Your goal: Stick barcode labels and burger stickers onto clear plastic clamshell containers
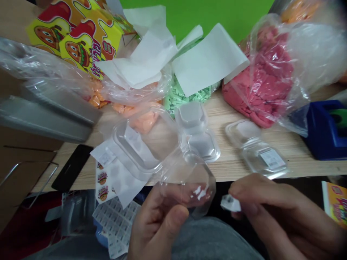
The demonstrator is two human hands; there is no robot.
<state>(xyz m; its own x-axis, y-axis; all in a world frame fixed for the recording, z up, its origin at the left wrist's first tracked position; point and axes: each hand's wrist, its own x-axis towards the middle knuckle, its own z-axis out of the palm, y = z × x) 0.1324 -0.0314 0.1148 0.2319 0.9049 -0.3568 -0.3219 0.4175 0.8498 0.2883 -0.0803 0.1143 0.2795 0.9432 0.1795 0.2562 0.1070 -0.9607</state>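
Observation:
My left hand (165,220) grips a clear plastic clamshell container (187,180), its lid swung up and away over the table edge. To the right, my right hand (268,209) pinches a small white label (230,203) between thumb and finger, apart from the container. Dark print shows on the label but is too blurred to read. On the table stands one open clamshell (191,115), and farther right another clamshell (265,155) carries a white sticker. A label sheet (118,220) with rows of printed stickers lies below the table edge at the left.
Bags of orange (141,117), green (176,94) and pink (244,90) soft material line the back, with white paper sheets (208,61) on top. A black phone (72,168) lies at left, and a blue tape dispenser (320,133) stands at right.

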